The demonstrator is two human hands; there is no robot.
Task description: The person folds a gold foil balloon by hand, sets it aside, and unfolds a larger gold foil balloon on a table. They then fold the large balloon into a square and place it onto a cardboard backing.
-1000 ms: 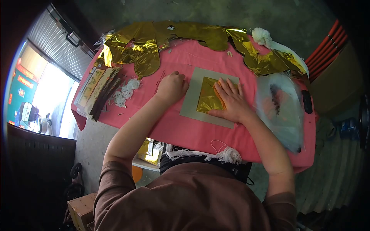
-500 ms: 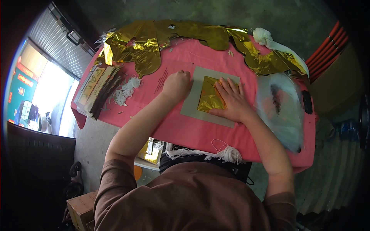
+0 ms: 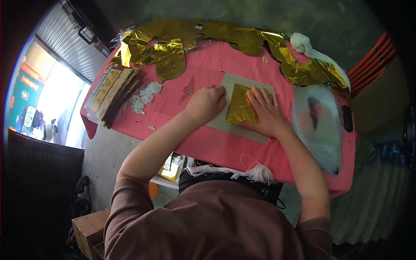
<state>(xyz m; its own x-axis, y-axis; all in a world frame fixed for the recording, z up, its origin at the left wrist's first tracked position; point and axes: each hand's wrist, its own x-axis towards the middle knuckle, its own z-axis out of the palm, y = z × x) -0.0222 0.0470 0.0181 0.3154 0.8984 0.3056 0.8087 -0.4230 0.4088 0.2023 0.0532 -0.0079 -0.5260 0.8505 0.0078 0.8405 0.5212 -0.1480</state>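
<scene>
A folded gold foil piece lies on a grey board over the pink cloth. My right hand rests flat on the foil's right part, fingers spread. Closed in a fist, my left hand is at the board's left edge; what it holds, if anything, is hidden. Printed text on a clear sheet shows on the cloth left of that fist.
Gold foil balloons line the table's far edge. Cards and tangled white string lie at the left. A clear plastic bag is at the right, a white string bundle at the near edge.
My left fist has moved slightly right, to the board's left edge. My right hand still lies on the foil. The whole view has shifted a little.
</scene>
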